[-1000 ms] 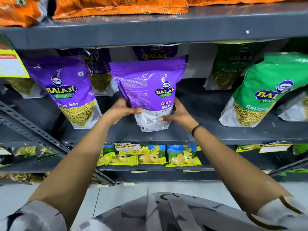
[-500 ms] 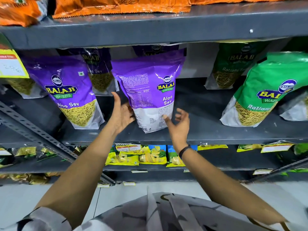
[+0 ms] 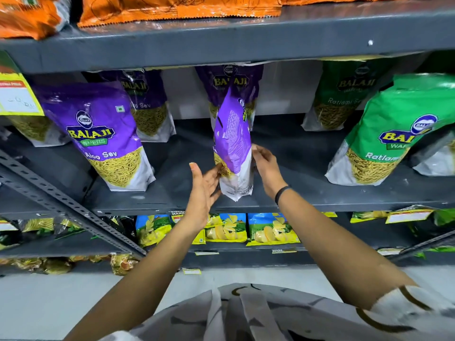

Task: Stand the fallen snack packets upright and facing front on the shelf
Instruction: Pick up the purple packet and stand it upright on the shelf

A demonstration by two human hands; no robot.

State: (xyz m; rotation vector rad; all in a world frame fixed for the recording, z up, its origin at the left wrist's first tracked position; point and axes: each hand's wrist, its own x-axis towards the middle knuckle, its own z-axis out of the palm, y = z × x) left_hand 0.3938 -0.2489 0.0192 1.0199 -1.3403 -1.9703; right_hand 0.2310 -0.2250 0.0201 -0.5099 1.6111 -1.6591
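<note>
A purple Aloo Sev snack packet (image 3: 232, 141) stands on the grey middle shelf (image 3: 172, 195), turned so that its narrow edge and printed back point towards me. My right hand (image 3: 267, 168) grips its right side near the bottom. My left hand (image 3: 204, 190) is spread, thumb up, with the fingertips touching the packet's lower left side. Another purple Aloo Sev packet (image 3: 103, 134) stands to the left, leaning with its front showing. A green Ratlami Sev packet (image 3: 389, 134) leans at the right.
More purple packets (image 3: 147, 104) and a green one (image 3: 344, 94) stand at the back of the shelf. Orange packets (image 3: 177, 8) lie on the shelf above. A perforated diagonal brace (image 3: 61, 203) crosses the left. Blue-and-yellow chip packets (image 3: 268, 230) fill the shelf below.
The purple packet has turned from back-facing to nearly edge-on. Both hands let go half a second ago; now the right hand grips it again and the left touches its side.
</note>
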